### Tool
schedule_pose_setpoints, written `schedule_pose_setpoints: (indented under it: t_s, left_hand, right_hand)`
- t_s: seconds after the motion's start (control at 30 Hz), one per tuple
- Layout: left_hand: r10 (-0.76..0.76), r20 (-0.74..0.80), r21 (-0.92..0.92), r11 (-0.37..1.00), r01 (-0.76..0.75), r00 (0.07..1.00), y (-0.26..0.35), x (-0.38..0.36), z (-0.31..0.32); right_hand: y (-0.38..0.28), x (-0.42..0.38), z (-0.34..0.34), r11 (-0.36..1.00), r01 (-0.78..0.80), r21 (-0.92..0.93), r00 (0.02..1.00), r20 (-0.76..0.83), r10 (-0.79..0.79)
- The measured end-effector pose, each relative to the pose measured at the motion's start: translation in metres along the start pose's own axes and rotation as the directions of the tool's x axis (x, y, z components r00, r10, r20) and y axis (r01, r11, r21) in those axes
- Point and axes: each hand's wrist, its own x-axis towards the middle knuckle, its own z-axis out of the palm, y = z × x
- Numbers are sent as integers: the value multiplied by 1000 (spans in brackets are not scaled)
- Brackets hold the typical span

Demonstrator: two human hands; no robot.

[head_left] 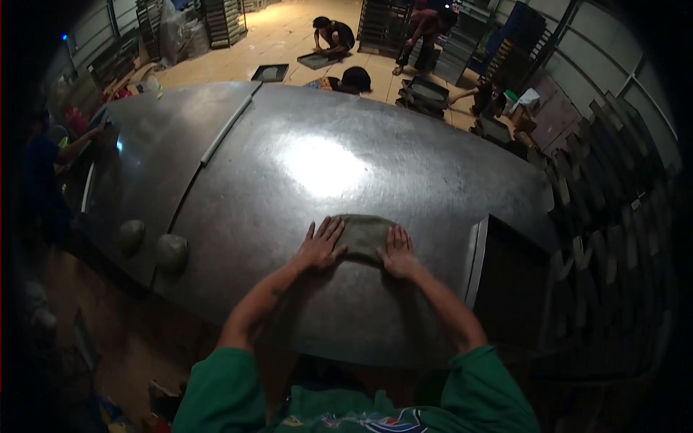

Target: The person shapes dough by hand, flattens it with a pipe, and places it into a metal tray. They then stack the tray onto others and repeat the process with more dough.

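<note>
Rests the left hand [319,247] on the left end of a grey-green slab [362,239] and the right hand [398,254] on its right end, both palm down with fingers apart. Cannot tell how firmly. Has the slab lying on the near middle of a shiny metal table [253,173], between the two hands. Shows two round lumps [172,252] farther left, a dark tray [477,263] at the near right, stacked trays [613,245] beyond, and a squatting person [336,36] at the far side.
</note>
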Motion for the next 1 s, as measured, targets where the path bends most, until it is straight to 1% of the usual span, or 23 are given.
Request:
schedule_pose_setpoints:
  t_s: [0.03, 0.07, 0.1, 0.13, 0.17, 0.2, 0.27, 0.33, 0.4, 0.43, 0.47, 0.53, 0.57, 0.6, 0.67, 0.7, 0.73, 0.8, 0.83, 0.87, 0.93, 0.97, 1.0]
  left_hand:
    - [-5, 29, -20, 1000, 6, 1000, 6, -19, 13]
    - [-8, 36, -52, 999, 10, 999, 4, -17, 15]
    - [-10, 22, -66, 998, 11, 1000, -5, -7, 6]
    - [-24, 26, -85, 996, 26, 999, -1, -12, 3]
    - [-52, 112, -44, 997, 57, 992, 2, -4, -6]
    - [-74, 218, 7, 997, 75, 973, 7, -5, -21]
    - [-117, 327, 68, 993, 101, 938, 27, 6, -53]
    - [26, 84, -22, 999, -24, 996, 39, 21, -39]
    - [52, -55, -129, 990, -59, 997, 46, 39, 22]
    - [137, -191, -31, 989, -146, 972, 48, 9, 49]
    - [113, -201, -55, 990, -126, 973, 53, 12, 47]
    - [51, 21, -19, 999, -50, 998, 54, 14, 32]
    - [82, 173, -33, 996, -77, 981, 57, 15, 16]
    - [68, 145, -31, 997, -65, 987, 57, 8, 18]
    - [138, 7, 4, 990, -138, 990, 62, -33, 47]
    - [88, 56, -98, 992, -82, 995, 68, -34, 38]
    - [94, 56, -81, 993, -89, 994, 67, -26, 20]
    - [41, 131, -210, 978, -13, 990, 71, 0, -11]
    - [139, 99, -134, 983, -125, 985, 63, 12, -21]
    - [143, 92, -130, 983, -130, 985, 59, 22, -19]
    - [56, 151, -127, 991, -37, 987, 39, 54, -2]
    - [86, 60, -52, 995, -83, 994, 32, 58, 6]
    - [67, 41, -66, 996, -64, 997, 32, 62, 3]
  right_hand:
    - [2, 3, -11, 999, 10, 49, 996, 89, -14]
    - [8, 0, 1, 999, 17, 33, 996, 88, -20]
    - [15, 8, 19, 999, 41, 29, 998, -58, -39]
    - [12, -6, 31, 998, 59, 30, 986, -156, -54]
    - [19, -1, 26, 998, 55, 39, 997, -55, -53]
    - [16, 0, 13, 998, 59, 31, 998, -33, -58]
    - [9, 11, -23, 1000, -1, 30, 963, 268, -8]
    - [-9, 15, -35, 999, 32, -8, 950, 312, -28]
    - [-28, 28, -13, 969, 225, -98, 950, 242, -196]
    - [-21, 29, 42, 952, 196, -233, 980, 30, -194]
    - [-18, 32, 33, 944, 214, -252, 977, 53, -208]
    - [-28, 29, 16, 929, 266, -259, 953, 215, -213]
    - [-33, 15, 1, 957, 279, -75, 947, 188, -261]
    - [-33, 14, 8, 950, 295, -99, 945, 178, -274]
    - [-35, -13, 56, 936, 276, -220, 961, 34, -275]
    - [-39, -16, 36, 941, 287, -181, 955, 131, -266]
    - [-40, -4, 25, 943, 282, -175, 957, 115, -265]
    - [-26, 10, 4, 945, 318, -78, 941, 145, -305]
    - [-27, 18, -7, 958, 284, -45, 957, 67, -281]
    - [-24, 31, -1, 958, 281, -50, 959, 60, -278]
    - [-16, 77, 22, 981, 160, -108, 983, 107, -148]
    - [-34, 66, 12, 969, 98, -228, 994, 71, -84]
    - [-35, 66, 5, 985, 104, -140, 994, 36, -100]
